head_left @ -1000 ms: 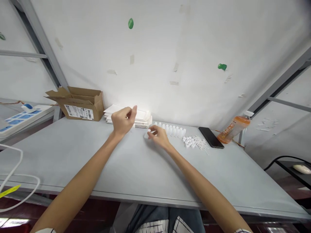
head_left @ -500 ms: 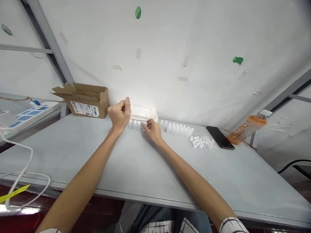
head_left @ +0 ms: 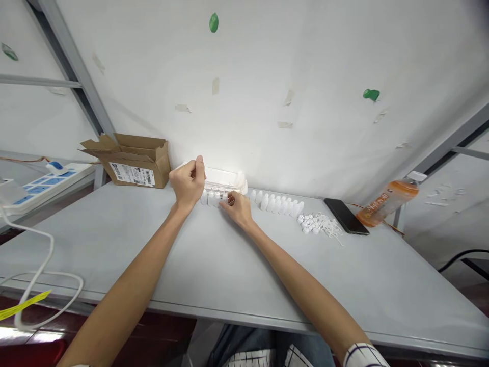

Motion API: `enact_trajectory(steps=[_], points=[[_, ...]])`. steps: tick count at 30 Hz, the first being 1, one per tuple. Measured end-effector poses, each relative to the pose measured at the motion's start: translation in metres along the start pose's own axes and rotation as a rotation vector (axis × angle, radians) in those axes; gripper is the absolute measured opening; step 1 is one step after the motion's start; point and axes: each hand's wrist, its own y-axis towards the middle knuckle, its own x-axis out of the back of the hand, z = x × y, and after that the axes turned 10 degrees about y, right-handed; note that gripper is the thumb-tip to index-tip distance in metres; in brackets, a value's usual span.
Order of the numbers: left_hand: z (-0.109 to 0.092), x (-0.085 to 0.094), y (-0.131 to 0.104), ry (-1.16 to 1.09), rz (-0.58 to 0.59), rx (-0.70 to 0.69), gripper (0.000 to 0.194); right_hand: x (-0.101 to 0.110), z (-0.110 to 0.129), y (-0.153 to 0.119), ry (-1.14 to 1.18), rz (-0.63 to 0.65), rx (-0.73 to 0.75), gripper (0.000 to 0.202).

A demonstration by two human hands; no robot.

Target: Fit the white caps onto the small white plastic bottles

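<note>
My left hand point(head_left: 188, 182) is held above the table as a fist, thumb side up; whatever may be inside is hidden. Beside it, my right hand point(head_left: 238, 208) has its fingertips closed around a small white bottle point(head_left: 225, 197) at the end of a short row. To the left of that, several similar capped bottles point(head_left: 211, 198) stand upright, with thin tips on top. Directly behind them lies a white tray-like box point(head_left: 221, 177), partly covered by my left hand. Several more white bottles point(head_left: 280, 205) stand in a group to the right of my right hand.
A pile of small white caps and thin white pieces point(head_left: 319, 223) lies right of the bottles. Farther right are a black phone point(head_left: 346, 216) and an orange drink bottle point(head_left: 387, 203). An open cardboard box point(head_left: 132, 160) and a power strip point(head_left: 49, 184) are at the left.
My right hand has shifted slightly left and down with the small bottle, which now stands at the row's end. My left fist has stayed in place.
</note>
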Motion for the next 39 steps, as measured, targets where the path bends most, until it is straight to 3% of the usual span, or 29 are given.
enact_trajectory(steps=[7, 12, 15, 19, 23, 28, 33, 36, 39], points=[[-0.007, 0.003, -0.002, -0.016, 0.004, -0.03, 0.052, 0.001, 0.002, -0.001, -0.024, 0.03, -0.023, 0.025], [-0.021, 0.005, -0.011, -0.053, 0.029, -0.108, 0.052, 0.015, 0.003, -0.01, -0.013, 0.073, 0.0, 0.027], [-0.029, 0.001, -0.02, -0.047, 0.084, -0.202, 0.049, 0.032, 0.001, -0.028, -0.001, 0.094, 0.058, 0.024], [-0.039, -0.007, -0.04, -0.022, 0.28, -0.341, 0.035, 0.067, -0.003, -0.06, 0.037, 0.117, 0.176, 0.014], [-0.051, -0.015, -0.071, -0.02, 0.438, -0.429, 0.023, 0.112, -0.009, -0.079, 0.218, 0.113, 0.065, 0.013], [-0.061, -0.023, -0.093, 0.012, 0.641, -0.407, 0.023, 0.177, -0.034, -0.074, 0.16, -0.199, 0.052, 0.022], [-0.068, -0.039, -0.084, 0.068, 0.757, -0.317, 0.028, 0.237, -0.079, -0.069, -0.045, -0.441, 0.12, 0.025], [-0.073, -0.053, -0.077, 0.102, 0.834, -0.303, 0.029, 0.257, -0.098, -0.07, -0.072, -0.52, 0.09, 0.027], [-0.078, -0.065, -0.075, 0.129, 0.852, -0.303, 0.028, 0.26, -0.102, -0.071, -0.092, -0.52, 0.049, 0.028]])
